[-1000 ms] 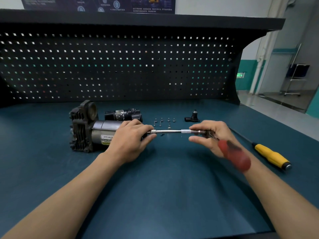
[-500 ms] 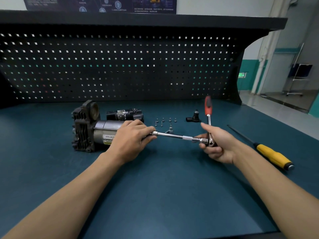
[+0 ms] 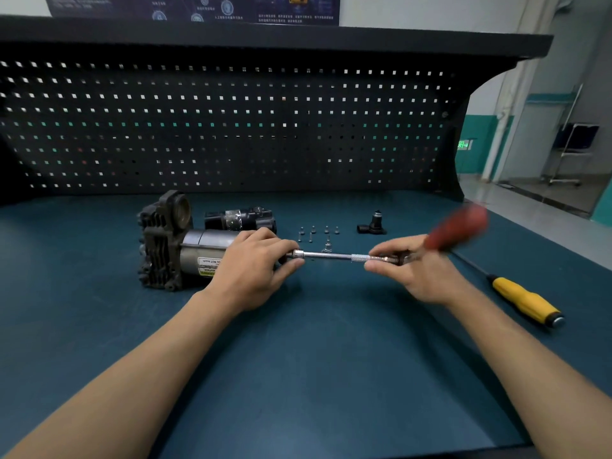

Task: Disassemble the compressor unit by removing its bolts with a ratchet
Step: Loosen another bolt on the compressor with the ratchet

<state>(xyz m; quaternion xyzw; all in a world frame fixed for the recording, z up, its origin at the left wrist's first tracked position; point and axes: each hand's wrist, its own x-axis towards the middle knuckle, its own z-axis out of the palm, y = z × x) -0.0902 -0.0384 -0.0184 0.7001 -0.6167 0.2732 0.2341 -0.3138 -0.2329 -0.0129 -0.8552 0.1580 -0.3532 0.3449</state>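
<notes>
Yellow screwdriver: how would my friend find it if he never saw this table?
On the dark blue workbench, look right, beyond the right hand. The yellow screwdriver lies there alone. It is the only tool with a yellow handle; the held ratchet has a red one.

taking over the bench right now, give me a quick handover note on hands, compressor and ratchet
Left hand: over the compressor's motor end, fingers pinching the extension bar's socket end.
Right hand: holds the ratchet at its head; red handle blurred.
Done: several bolts lie loose on the bench behind the bar.
To do: the bolt under the socket, hidden by the left hand; others cannot be counted.
Screwdriver lies at right.
</notes>
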